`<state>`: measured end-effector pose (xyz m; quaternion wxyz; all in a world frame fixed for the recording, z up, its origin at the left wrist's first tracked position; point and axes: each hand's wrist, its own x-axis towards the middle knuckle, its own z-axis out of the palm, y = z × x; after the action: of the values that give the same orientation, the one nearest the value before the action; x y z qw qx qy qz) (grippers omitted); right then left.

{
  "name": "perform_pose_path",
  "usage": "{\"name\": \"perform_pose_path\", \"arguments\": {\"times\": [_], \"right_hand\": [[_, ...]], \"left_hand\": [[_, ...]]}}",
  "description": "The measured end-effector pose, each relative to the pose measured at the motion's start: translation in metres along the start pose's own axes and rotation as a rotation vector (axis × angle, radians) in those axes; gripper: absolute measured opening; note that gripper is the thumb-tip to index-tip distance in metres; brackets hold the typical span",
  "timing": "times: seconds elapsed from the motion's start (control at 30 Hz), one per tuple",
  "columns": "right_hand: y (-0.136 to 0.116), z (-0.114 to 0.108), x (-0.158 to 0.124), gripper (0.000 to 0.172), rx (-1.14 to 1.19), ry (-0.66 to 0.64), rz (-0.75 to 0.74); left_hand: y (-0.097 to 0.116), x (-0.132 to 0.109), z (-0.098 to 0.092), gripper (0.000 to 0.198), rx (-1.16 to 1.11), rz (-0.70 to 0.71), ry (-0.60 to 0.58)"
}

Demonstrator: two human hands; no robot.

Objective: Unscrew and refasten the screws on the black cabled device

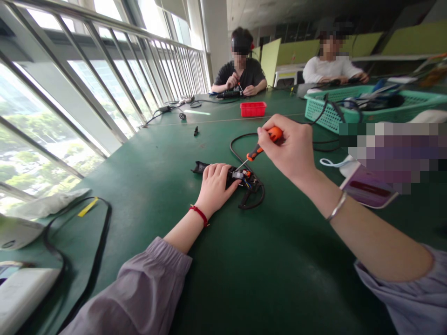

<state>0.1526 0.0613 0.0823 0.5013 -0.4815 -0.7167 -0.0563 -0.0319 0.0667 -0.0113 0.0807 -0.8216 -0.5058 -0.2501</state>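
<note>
My right hand (pixel 291 146) grips an orange and black screwdriver (pixel 256 152) by its handle. The thin shaft slants down to the left, and its tip meets an opened black corded device (pixel 256 184) on the green table. Inside the device I see a grey block, an orange-red part and coloured wires; its exact kind is unclear. My left hand (pixel 217 186) lies across the black body with its fingers closed over it, hiding the middle. A black cord (pixel 240 135) loops behind and to the right of the device.
A red tray (pixel 253 110) and a small black part (pixel 196 131) lie farther off. Rightward are a green basket (pixel 321 115) of tools and a purple-screened phone (pixel 366 188). A black strap (pixel 104 228) lies left. Two people sit across; metal railing (pixel 115 35) lines the left.
</note>
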Motion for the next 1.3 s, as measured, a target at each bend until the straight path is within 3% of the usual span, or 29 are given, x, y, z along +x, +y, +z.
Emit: {"name": "perform_pose_path", "arguments": {"times": [0.1, 0.27, 0.4, 0.57, 0.73, 0.83, 0.93, 1.1, 1.17, 1.3], "right_hand": [[-0.001, 0.000, 0.001, 0.011, 0.028, -0.038, 0.024], [-0.003, -0.004, 0.002, 0.032, 0.099, -0.113, -0.019], [-0.007, -0.010, 0.003, 0.017, -0.071, -0.152, -0.069], [-0.012, -0.014, 0.002, 0.041, -0.210, -0.143, -0.076], [-0.017, -0.015, 0.000, 0.021, -0.130, -0.153, -0.131], [-0.022, -0.017, 0.000, 0.026, -0.103, -0.202, -0.195], [-0.026, -0.020, -0.001, 0.021, -0.148, -0.244, -0.247], [-0.032, -0.022, -0.006, 0.021, -0.245, -0.240, -0.274], [-0.033, -0.022, -0.006, 0.017, -0.202, -0.242, -0.304], [-0.035, -0.024, -0.004, 0.027, -0.100, -0.293, -0.356]], "left_hand": [[0.000, 0.000, 0.000, 0.038, 0.000, -0.003, -0.002], [0.001, 0.000, 0.000, 0.038, -0.006, -0.005, -0.004], [0.001, 0.000, -0.001, 0.040, -0.025, -0.011, 0.004], [0.003, 0.000, -0.006, 0.043, -0.051, -0.013, 0.035], [0.003, 0.000, -0.005, 0.036, -0.058, 0.028, 0.025], [0.002, 0.000, -0.003, 0.035, -0.063, 0.033, 0.032], [0.003, 0.000, -0.004, 0.032, -0.064, 0.037, 0.039], [0.005, 0.000, -0.008, 0.023, -0.087, 0.018, 0.099], [0.005, 0.000, -0.010, 0.019, -0.110, 0.009, 0.132], [0.000, 0.000, -0.011, 0.010, -0.163, 0.049, 0.154]]}}
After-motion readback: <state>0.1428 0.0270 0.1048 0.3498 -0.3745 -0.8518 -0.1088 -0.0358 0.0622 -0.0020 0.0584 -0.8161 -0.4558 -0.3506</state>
